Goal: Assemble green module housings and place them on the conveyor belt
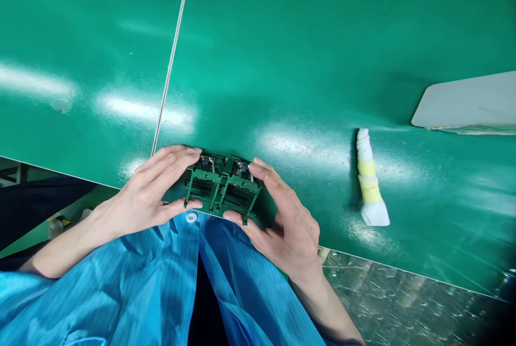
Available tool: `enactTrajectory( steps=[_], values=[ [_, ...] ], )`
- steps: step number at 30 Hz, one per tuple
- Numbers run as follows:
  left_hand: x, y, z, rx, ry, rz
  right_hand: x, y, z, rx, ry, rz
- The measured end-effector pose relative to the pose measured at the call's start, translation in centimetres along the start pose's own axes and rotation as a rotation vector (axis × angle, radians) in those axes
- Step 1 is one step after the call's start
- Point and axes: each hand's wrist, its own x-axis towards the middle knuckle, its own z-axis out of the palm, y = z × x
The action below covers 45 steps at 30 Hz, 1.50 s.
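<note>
Two dark green plastic frames point(221, 185) with slots and clear or metallic bits along their far side sit side by side at the table's near edge. My left hand point(155, 187) grips the left end, fingers over the far side and thumb at the near side. At the right end, my right hand point(284, 211) holds in the same way, with its thumb low on the near corner. Whether the two frames are joined cannot be told. Their undersides are hidden.
A roll wrapped in white and yellow material point(368, 179) lies on the green table point(302, 40) to the right. Farther right rests a stack of pale sheets or boards point(467, 101). A pale seam point(173, 56) crosses the tabletop. Another person's dark-clothed leg point(36, 201) shows at lower left.
</note>
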Motion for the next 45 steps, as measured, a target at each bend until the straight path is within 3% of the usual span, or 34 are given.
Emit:
enactTrajectory(
  steps=[16, 26, 33, 38, 42, 45],
  values=[
    [-0.1, 0.1, -0.1, 0.021, 0.007, 0.015, -0.1, -0.1, 0.1, -0.033, 0.017, -0.085],
    [0.3, 0.1, -0.9, 0.063, -0.089, -0.040, 0.6, -0.7, -0.6, -0.051, -0.075, 0.137],
    [1.2, 0.1, -2.0, 0.039, -0.131, -0.086, 1.4, -1.3, -1.4, -0.075, -0.091, 0.174],
    [1.1, 0.2, -2.7, 0.014, -0.187, -0.198, 1.8, -1.5, -1.4, -0.070, -0.080, 0.173],
    [0.8, 0.3, -2.6, -0.039, -0.175, -0.232, 1.9, -1.8, -1.3, -0.070, -0.065, 0.120],
    [0.6, 0.3, -2.0, -0.044, -0.094, -0.143, 2.2, -1.9, -1.3, -0.090, -0.058, 0.069]
  ],
)
